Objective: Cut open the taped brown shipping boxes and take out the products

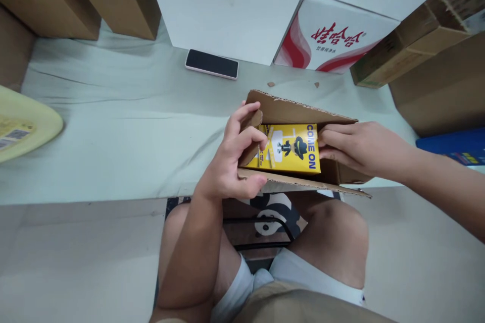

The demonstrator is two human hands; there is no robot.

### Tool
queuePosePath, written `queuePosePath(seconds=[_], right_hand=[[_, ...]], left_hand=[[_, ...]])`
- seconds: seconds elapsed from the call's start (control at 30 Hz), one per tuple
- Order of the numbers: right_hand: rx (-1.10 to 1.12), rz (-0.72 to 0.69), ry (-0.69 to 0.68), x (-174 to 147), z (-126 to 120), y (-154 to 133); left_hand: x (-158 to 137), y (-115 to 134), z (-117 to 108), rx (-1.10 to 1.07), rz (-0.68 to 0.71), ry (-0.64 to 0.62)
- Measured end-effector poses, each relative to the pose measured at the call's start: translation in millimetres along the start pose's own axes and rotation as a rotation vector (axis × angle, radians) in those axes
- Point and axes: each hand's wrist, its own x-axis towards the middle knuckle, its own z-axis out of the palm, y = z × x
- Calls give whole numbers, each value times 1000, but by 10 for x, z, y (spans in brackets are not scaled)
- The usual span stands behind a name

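"Starting from the lap, what is there?"

"Bare knees [337,234], below the near edge of a pale-covered table [113,136]. Just beyond, an open cardboard carton [299,108] rests along that edge, with a yellow box [290,149] inside, toward the carton's left end."

"Which way does the yellow box lie?"

"Its long axis runs left to right, in line with the carton, between the two hands. A printed face is up; a flap [248,151] partly hides the left end."

"And which hand is nearer to it?"

"The right hand [352,144]: it reaches in from the right, fingers together and bent, at the box's right end. Whether they pinch it, I cannot tell. The left hand [231,164] is spread around the carton's left end, fingers over the flap, thumb across the near wall."

"Farther off?"

"Two brown scraps [271,84], a phone [212,64] and, farther back, a white carton with red lettering [337,35]."
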Motion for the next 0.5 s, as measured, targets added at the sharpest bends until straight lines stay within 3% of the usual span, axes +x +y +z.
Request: queuePosePath(seconds=[0.27,0.5], right_hand=[[205,68,-9,-170,50,-166],[360,272,191,-257,323,-256]], left_hand=[[-3,0,24,-19,26,6],[-11,13,57,52,19,19]])
